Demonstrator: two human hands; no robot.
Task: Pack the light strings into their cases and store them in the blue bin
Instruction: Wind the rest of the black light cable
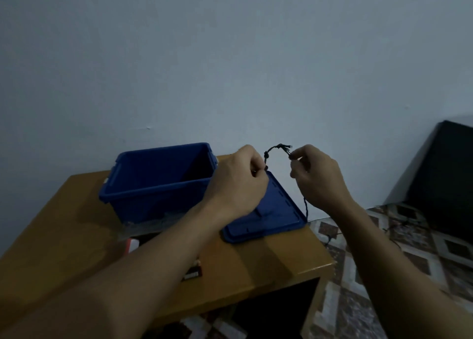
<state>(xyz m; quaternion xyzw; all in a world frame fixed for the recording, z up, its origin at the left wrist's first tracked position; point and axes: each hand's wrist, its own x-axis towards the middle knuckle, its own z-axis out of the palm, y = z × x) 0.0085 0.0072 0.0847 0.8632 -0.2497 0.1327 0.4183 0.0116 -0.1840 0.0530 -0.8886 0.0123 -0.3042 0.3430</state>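
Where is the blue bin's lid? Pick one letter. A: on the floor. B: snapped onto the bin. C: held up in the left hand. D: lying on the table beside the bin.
D: the lid lies on the table beside the open blue bin, while the left hand and right hand hold the light string above it.

Both bare forearms reach forward and upward, drawing closer toward the wrists. The left hand [240,177] shows its back, fingers curled, pinching one end of a short arc of light string [277,148]. The right hand [317,177], level with it and close beside but not touching, pinches the other end between thumb and forefinger.
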